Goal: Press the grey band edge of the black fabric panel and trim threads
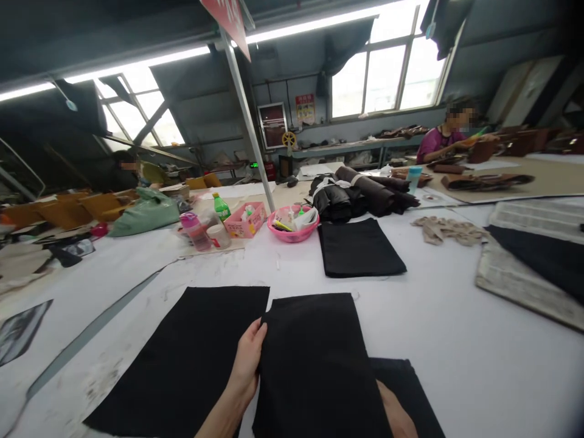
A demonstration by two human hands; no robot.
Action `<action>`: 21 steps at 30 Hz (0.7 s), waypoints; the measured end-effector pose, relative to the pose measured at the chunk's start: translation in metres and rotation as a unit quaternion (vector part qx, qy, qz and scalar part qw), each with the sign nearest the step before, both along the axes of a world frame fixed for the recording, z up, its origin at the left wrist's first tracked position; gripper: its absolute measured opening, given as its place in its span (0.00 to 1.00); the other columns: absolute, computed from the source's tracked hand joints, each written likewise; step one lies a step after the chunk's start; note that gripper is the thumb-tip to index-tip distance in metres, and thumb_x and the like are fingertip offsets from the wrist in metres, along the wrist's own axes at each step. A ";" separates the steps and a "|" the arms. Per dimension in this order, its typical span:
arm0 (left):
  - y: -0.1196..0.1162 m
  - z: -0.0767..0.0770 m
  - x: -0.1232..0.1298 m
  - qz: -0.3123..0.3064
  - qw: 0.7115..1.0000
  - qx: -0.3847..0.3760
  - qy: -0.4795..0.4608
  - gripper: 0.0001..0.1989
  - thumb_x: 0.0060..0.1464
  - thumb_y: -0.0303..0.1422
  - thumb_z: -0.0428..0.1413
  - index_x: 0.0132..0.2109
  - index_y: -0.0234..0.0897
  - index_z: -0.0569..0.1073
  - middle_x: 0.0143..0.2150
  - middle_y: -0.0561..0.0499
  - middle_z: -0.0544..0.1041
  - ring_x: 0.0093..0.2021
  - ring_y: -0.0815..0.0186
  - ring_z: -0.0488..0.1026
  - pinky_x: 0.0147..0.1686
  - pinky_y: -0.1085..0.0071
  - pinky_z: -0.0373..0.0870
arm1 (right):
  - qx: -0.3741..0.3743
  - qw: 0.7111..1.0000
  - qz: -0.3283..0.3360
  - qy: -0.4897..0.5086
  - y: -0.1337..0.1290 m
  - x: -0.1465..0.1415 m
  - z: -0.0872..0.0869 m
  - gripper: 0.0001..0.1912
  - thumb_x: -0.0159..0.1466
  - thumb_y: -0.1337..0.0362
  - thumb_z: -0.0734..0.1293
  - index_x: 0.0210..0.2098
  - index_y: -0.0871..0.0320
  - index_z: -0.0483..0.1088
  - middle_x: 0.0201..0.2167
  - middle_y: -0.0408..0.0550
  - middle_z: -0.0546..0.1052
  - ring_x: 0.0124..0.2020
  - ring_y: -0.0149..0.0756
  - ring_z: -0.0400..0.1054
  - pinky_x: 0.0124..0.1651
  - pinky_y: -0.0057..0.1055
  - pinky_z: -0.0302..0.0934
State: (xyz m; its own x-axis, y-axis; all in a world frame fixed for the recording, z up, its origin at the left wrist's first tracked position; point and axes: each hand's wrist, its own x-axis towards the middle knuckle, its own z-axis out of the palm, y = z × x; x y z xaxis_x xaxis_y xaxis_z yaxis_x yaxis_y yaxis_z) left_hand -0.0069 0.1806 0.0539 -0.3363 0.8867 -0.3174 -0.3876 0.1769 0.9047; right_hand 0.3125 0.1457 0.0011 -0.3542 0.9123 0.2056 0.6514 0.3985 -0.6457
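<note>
A black rectangular fabric piece (314,359) is held up at the centre front. My left hand (250,359) pinches its left edge near the upper corner, thumb and fingers together. At its right edge my right hand (396,409) shows only in part; its fingers are hidden behind the fabric. Another black sheet (182,359) lies flat on the white table at the left, partly under my left forearm. Beneath and right of the held piece, more black fabric (413,389) shows. Farther back lies a stack of black pieces (362,248).
Behind are a pink basket (293,235), a pink box (246,221), a green bottle (221,207), dark rolls (365,190) and a metal pole (249,115). At right lie beige strips (449,230) and a grey-white board (524,286). Two people sit farther back, left and right.
</note>
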 end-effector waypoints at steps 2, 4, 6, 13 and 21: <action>-0.007 -0.005 0.004 -0.035 0.999 -0.003 0.028 0.19 0.53 0.41 0.62 0.50 0.37 0.74 0.50 0.44 0.78 0.49 0.57 0.76 0.49 0.67 0.72 | -0.021 0.999 0.024 0.015 -0.002 -0.003 0.010 0.25 0.64 0.59 0.63 0.60 0.48 0.66 0.60 0.49 0.66 0.60 0.47 0.62 0.58 0.40 0.64; -0.012 -0.009 0.006 -0.055 0.996 -0.008 0.066 0.21 0.53 0.42 0.62 0.51 0.37 0.73 0.53 0.44 0.76 0.52 0.56 0.75 0.51 0.67 0.70 | -0.017 0.999 0.017 0.029 0.000 -0.002 0.009 0.22 0.65 0.61 0.60 0.57 0.50 0.69 0.58 0.50 0.69 0.58 0.46 0.64 0.57 0.39 0.65; -0.017 -0.012 0.007 -0.059 0.992 -0.010 0.114 0.23 0.52 0.42 0.63 0.53 0.38 0.72 0.54 0.43 0.75 0.53 0.55 0.73 0.52 0.67 0.69 | -0.011 0.999 -0.005 0.038 0.001 0.002 0.004 0.20 0.67 0.61 0.58 0.55 0.51 0.71 0.56 0.50 0.71 0.56 0.43 0.66 0.56 0.38 0.66; -0.027 -0.014 0.007 -0.083 0.975 -0.004 0.206 0.23 0.53 0.39 0.62 0.54 0.37 0.71 0.54 0.43 0.75 0.53 0.54 0.73 0.53 0.65 0.67 | -0.112 0.977 -0.132 0.121 -0.013 0.010 0.020 0.21 0.67 0.47 0.59 0.48 0.51 0.74 0.47 0.47 0.76 0.47 0.41 0.71 0.50 0.32 0.69; -0.026 -0.012 0.009 -0.070 0.991 -0.029 0.109 0.25 0.49 0.39 0.65 0.53 0.37 0.72 0.53 0.44 0.76 0.51 0.55 0.75 0.51 0.66 0.70 | -0.282 0.920 -0.228 0.147 -0.040 -0.005 0.019 0.43 0.58 0.40 0.66 0.66 0.51 0.54 0.40 0.50 0.75 0.43 0.45 0.72 0.31 0.30 0.70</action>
State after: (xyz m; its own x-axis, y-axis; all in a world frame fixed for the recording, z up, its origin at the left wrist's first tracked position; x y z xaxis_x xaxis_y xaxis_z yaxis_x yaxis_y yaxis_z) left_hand 0.0023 0.1548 0.0423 -0.2771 0.9119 -0.3027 -0.1519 0.2695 0.9510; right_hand 0.3079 0.1054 0.0196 0.0881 0.9433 -0.3201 0.4316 -0.3258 -0.8412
